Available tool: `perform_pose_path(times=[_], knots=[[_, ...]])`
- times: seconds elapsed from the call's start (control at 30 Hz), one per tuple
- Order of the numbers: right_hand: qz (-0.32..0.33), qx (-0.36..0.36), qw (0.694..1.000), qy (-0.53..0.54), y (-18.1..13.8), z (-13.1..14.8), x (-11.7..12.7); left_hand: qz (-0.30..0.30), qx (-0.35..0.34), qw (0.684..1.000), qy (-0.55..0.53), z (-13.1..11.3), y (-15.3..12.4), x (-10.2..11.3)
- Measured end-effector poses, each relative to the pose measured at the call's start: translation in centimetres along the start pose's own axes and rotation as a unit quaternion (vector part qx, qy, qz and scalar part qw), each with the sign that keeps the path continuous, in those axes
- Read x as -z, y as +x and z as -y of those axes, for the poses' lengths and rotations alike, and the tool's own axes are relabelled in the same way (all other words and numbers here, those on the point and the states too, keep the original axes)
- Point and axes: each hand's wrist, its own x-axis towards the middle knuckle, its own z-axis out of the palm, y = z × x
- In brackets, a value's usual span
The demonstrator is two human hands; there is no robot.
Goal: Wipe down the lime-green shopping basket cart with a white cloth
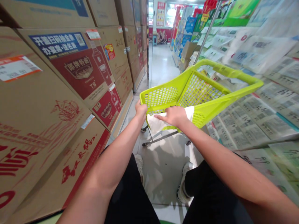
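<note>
In front of me, a bit right of centre, stands a lime-green plastic shopping cart [161,93] on a grey metal frame with small wheels. My left hand [141,110] grips the corner of its near rim, fingers wrapped round the edge. My right hand [175,115] lies on a white cloth [157,123] against the near side of the basket. The cloth drapes over the rim and hangs down on the outside. Its thumb points left; the other fingertips are hidden behind the rim and hand. Through the mesh walls, I see nothing lying in the basket.
Stacked cardboard boxes [79,70] with price tags wall in the left side. On the right, piled white paper packs [252,109] rise close to the cart, and a metal pole [209,29] stands behind it. The aisle floor [161,62] runs ahead toward a blue stool [154,39].
</note>
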Motion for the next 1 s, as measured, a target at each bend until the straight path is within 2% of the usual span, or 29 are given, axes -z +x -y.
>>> perform_pose_path(times=[0.13,0.23,0.3,0.33,0.4,0.47,0.6,0.67,0.7,0.73,0.8,0.9,1.0], knots=[[0.027,-0.068,0.996,-0.060,0.1,-8.0,1.3,0.021,0.018,1.000,-0.012,-0.8,0.1,0.4],[0.003,-0.142,0.983,-0.118,0.0,-14.1,2.4,0.031,0.027,0.999,-0.022,-1.1,0.4,0.6],[-0.024,-0.164,0.976,-0.140,-0.2,-16.3,2.7,0.008,0.020,0.999,-0.028,-0.9,0.6,0.4],[-0.038,-0.166,0.975,-0.145,-0.3,-16.4,2.7,-0.005,0.012,0.999,-0.032,-0.6,0.6,0.2],[-0.051,-0.158,0.977,-0.134,-0.4,-14.4,2.2,-0.031,-0.003,0.999,-0.043,0.0,0.4,-0.4],[-0.041,-0.133,0.985,-0.099,-0.5,-10.0,1.3,-0.051,-0.009,0.997,-0.054,0.8,0.1,-1.1],[-0.021,-0.033,0.999,0.007,-0.9,1.1,-0.4,-0.060,-0.026,0.997,-0.032,1.9,-0.6,-1.8],[-0.063,-0.001,0.998,0.028,-1.2,4.4,-0.6,-0.049,-0.028,0.998,-0.013,1.8,-0.7,-1.6],[-0.074,0.012,0.997,0.033,-1.2,5.1,-0.7,-0.045,-0.026,0.999,-0.008,1.6,-0.7,-1.4],[-0.075,0.023,0.996,0.034,-1.2,5.1,-0.6,-0.041,-0.021,0.999,-0.008,1.3,-0.6,-1.2],[-0.051,0.028,0.998,0.031,-0.8,3.4,-0.3,-0.027,-0.002,1.000,-0.012,0.4,-0.1,-0.5],[-0.008,-0.026,1.000,0.000,-0.1,-2.4,0.5,-0.001,0.042,0.999,-0.002,-0.9,1.0,0.6],[-0.029,-0.096,0.993,-0.067,-0.1,-9.3,1.7,0.010,0.071,0.997,0.032,-2.1,2.4,1.9]])
